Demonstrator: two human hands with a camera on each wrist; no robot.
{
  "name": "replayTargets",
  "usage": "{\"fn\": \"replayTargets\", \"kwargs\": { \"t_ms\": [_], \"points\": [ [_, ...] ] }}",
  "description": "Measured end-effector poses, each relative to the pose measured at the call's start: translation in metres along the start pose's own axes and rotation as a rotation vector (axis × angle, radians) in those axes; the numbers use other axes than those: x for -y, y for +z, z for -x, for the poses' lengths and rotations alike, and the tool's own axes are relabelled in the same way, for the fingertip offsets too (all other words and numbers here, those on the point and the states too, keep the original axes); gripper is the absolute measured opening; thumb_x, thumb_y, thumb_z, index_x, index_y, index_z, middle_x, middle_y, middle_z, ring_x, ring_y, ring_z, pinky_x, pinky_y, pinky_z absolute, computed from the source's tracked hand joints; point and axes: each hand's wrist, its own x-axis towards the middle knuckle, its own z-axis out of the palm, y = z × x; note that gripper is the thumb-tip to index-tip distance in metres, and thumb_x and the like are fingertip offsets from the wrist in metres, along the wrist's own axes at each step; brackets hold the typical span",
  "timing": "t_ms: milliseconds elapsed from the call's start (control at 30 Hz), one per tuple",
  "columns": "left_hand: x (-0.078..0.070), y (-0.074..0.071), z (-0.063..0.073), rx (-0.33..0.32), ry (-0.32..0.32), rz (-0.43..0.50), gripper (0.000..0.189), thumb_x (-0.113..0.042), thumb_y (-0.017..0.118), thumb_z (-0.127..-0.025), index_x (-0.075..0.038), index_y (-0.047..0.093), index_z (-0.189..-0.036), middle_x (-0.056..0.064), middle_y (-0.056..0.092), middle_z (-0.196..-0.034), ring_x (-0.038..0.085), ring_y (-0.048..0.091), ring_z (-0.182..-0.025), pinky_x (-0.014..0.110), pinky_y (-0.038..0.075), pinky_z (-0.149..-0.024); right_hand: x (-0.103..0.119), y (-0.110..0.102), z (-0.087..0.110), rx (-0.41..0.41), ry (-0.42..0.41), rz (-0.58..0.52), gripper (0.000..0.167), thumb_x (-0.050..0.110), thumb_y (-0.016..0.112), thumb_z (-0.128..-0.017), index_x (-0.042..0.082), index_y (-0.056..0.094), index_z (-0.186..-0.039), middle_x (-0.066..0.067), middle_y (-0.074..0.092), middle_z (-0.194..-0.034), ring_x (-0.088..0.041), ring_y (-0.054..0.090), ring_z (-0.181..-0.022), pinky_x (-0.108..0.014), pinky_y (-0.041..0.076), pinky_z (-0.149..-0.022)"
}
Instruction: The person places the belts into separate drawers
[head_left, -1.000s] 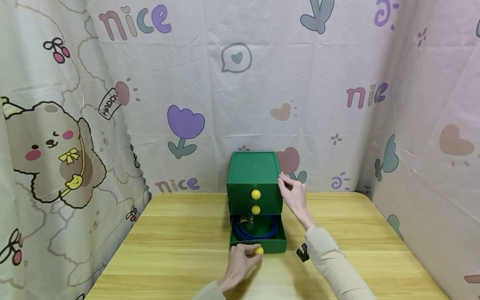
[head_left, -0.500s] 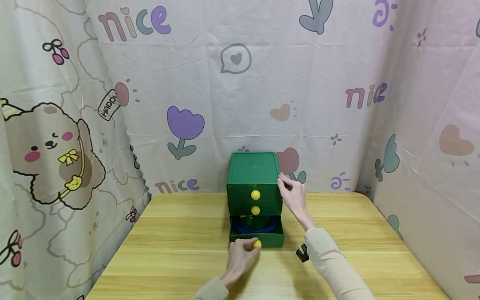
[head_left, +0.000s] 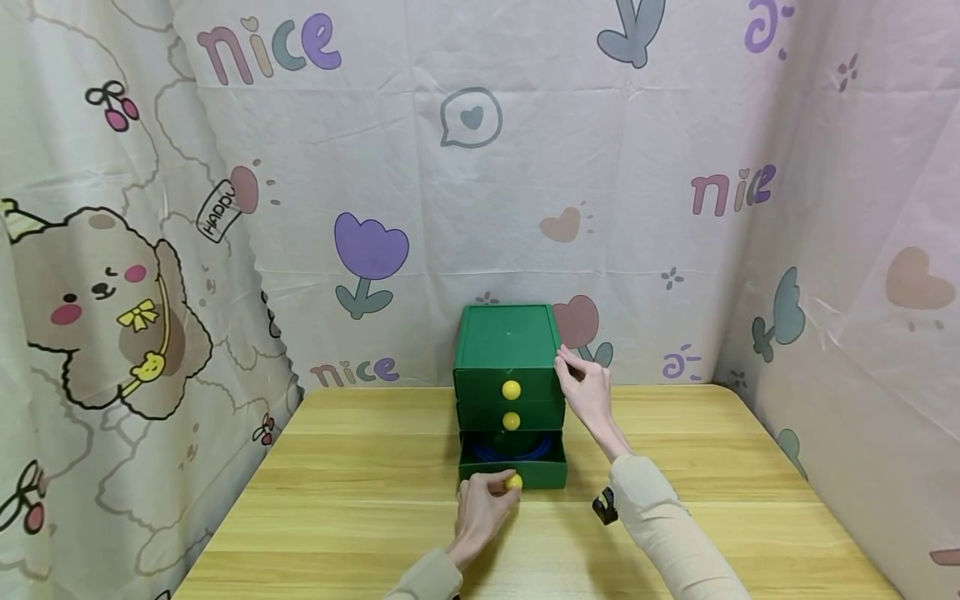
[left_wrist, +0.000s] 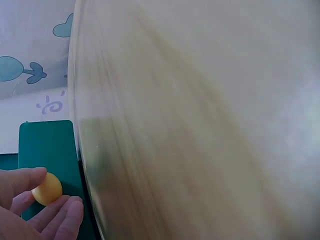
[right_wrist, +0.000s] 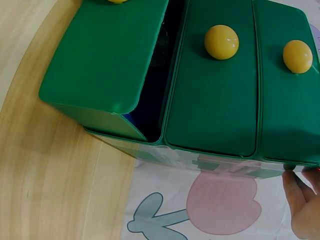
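Note:
A green drawer box (head_left: 510,337) with yellow ball knobs stands on the table. Its bottom drawer (head_left: 546,476) is part-way out, and a coiled blue cable (head_left: 517,454) lies inside, mostly hidden by the front panel. With thumb and fingertips my left hand (head_left: 480,510) pinches this drawer's yellow knob (left_wrist: 47,189). My right hand (head_left: 588,392) holds the box's upper right edge by the fingertips, beside the top drawer (right_wrist: 287,110). Both the top and the middle drawer (right_wrist: 215,95) are flush with the box.
On the wooden table (head_left: 345,500), a small black object (head_left: 604,506) shows next to the right sleeve. A printed curtain (head_left: 480,208) hangs close behind the box and along both sides.
The bottom drawer has slid inward, away from me, with my left hand following on its knob. Less of the blue cable shows. My right hand has stayed at the box's edge.

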Motion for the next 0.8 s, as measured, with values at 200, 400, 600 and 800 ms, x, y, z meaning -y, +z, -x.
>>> {"fn": "replayTargets", "kwargs": {
  "t_ms": [200,400,600,800],
  "points": [
    [0.001,0.003,-0.002,-0.029,-0.04,0.036,0.028,-0.015,0.082,-0.08,-0.012,0.08,-0.108,0.003,0.08,-0.086,0.011,0.074,-0.076,0.024,0.057,-0.069,0.0,0.0,0.0,0.005,0.005,0.005,0.028,0.018,0.066,-0.097,0.003,0.073,-0.121,-0.013,0.071,-0.127,-0.026,0.072,-0.108,-0.034,0.059,-0.086],
    [0.002,0.008,-0.004,-0.087,-0.087,0.066,0.03,-0.017,0.084,-0.078,-0.014,0.081,-0.107,0.001,0.08,-0.085,0.01,0.073,-0.077,0.024,0.057,-0.07,0.0,0.0,0.0,-0.002,0.003,0.005,0.028,0.017,0.067,-0.097,0.002,0.073,-0.12,-0.013,0.071,-0.125,-0.026,0.073,-0.108,-0.034,0.059,-0.086],
    [0.003,0.012,-0.007,-0.133,-0.107,0.112,0.031,-0.016,0.085,-0.077,-0.01,0.08,-0.107,0.004,0.08,-0.087,0.012,0.074,-0.078,0.025,0.058,-0.071,-0.001,0.0,0.0,0.0,0.005,-0.008,0.028,0.017,0.067,-0.097,0.002,0.073,-0.12,-0.014,0.071,-0.126,-0.027,0.072,-0.109,-0.037,0.058,-0.087],
    [0.005,0.016,-0.01,-0.158,-0.121,0.156,0.03,-0.015,0.086,-0.077,-0.009,0.08,-0.106,0.007,0.08,-0.088,0.013,0.074,-0.076,0.028,0.06,-0.071,-0.001,0.0,0.0,0.007,0.002,-0.011,0.029,0.017,0.066,-0.097,0.002,0.072,-0.121,-0.015,0.07,-0.127,-0.027,0.072,-0.11,-0.04,0.058,-0.088]
  ]
}}
